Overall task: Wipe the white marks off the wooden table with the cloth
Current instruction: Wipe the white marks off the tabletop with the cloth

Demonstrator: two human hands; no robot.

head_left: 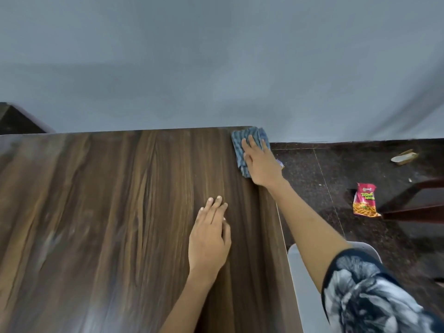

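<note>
Right hand point(260, 162) is stretched out to the far right corner of the wooden bench point(108, 224), palm down with fingers spread flat, pressing on a blue striped cloth point(240, 145). The cloth is folded or bunched and sits right at the corner, its far edge about level with the bench edge. Left hand point(210, 236) is nearer the body, lying flat on the wood with fingers together and straight, holding nothing. The two hands are well apart.

The left part of the bench top looks hazy and pale in patches, but that side is blurred, so I can't tell marks from glare.

Off to the right on the dark speckled floor point(312, 188): a red snack packet point(365, 200) lying just beside a dark wooden furniture leg point(418, 212), and a small paper tray point(404, 156) farther back near the wall. A patterned dark sleeve point(365, 292) shows on the right arm.
</note>
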